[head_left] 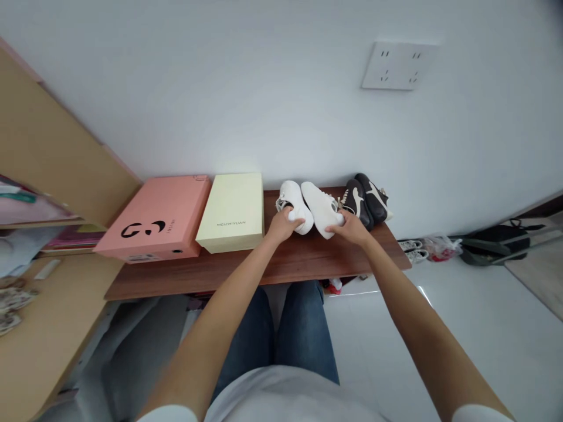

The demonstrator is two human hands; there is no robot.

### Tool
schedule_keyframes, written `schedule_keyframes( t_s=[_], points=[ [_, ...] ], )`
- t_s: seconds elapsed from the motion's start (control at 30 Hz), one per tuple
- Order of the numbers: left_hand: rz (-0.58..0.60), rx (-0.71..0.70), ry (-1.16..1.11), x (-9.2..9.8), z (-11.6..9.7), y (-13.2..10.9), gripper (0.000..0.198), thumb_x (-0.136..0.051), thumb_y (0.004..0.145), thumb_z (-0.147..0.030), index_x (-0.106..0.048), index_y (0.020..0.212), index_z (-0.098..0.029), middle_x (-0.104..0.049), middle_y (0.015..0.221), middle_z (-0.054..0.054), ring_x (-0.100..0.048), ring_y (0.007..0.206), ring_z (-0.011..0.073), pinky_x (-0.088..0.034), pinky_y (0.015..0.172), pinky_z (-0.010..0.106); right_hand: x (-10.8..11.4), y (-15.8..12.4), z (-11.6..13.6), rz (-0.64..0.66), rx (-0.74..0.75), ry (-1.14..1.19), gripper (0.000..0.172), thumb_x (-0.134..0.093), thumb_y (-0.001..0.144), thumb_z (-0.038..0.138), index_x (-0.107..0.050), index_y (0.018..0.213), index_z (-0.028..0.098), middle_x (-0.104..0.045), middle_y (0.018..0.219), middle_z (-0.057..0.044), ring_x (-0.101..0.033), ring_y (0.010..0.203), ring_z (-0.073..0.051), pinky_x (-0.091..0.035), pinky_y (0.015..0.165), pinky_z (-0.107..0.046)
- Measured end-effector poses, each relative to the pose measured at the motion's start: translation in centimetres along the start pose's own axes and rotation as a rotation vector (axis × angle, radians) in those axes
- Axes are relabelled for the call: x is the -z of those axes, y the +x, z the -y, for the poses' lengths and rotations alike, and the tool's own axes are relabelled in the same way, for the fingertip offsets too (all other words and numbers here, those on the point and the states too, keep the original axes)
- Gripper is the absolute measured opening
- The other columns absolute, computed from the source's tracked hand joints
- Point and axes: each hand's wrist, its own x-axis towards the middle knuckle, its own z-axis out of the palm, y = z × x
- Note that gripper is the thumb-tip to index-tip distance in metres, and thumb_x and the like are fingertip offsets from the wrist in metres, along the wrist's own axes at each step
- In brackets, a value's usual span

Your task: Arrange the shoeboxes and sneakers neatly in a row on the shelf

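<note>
Two white sneakers are on the brown wooden shelf top, one at each hand. My left hand grips the heel end of the left white sneaker, fingers closed on it. The heel of the right white sneaker is pinched in my right hand. Just right of that hand, a pair of dark brown sneakers with cream trim leans together. A pale yellow shoebox lies closed to the left of the white pair.
A pink shoebox sits at the left end of the wooden shelf top. Behind is a white wall with a socket plate. At left stands a light wood desk. More shoes and a black bag are on the floor at right.
</note>
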Motion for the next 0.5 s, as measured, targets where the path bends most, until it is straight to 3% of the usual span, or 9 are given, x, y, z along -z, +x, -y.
schedule_keyframes(
  t_s=[0.1,0.23,0.5],
  points=[
    [0.083,-0.093,0.229,1.0,-1.6,0.2,0.052,-0.066,0.082,-0.044,-0.056,0.125,-0.016,-0.065,0.122,0.014,-0.06,0.113,0.0309,-0.046,0.093,0.037,0.7,0.6,1.3,0.081,0.067,-0.304,0.052,-0.077,0.068,0.047,-0.06,0.106,0.016,-0.067,0.096,-0.007,-0.061,0.09,-0.025,-0.047,0.079,-0.034],
    [0.202,-0.171,0.471,1.0,-3.1,0.3,0.043,-0.062,0.086,-0.039,-0.056,0.123,-0.018,-0.067,0.117,0.015,-0.062,0.11,0.0325,-0.046,0.09,0.039,-0.1,1.7,3.6,0.169,0.1,-0.705,0.049,-0.075,0.076,0.042,-0.057,0.112,0.015,-0.067,0.103,-0.015,-0.06,0.102,-0.03,-0.045,0.083,-0.036],
    [0.256,-0.163,0.627,0.7,-3.1,0.8,0.033,-0.061,0.085,-0.033,-0.059,0.115,-0.018,-0.067,0.113,0.017,-0.063,0.107,0.0326,-0.047,0.087,0.04,-2.2,2.6,6.2,0.25,0.127,-0.897,0.037,-0.068,0.084,0.037,-0.056,0.111,0.015,-0.068,0.105,-0.019,-0.062,0.102,-0.031,-0.045,0.083,-0.036]
  ],
)
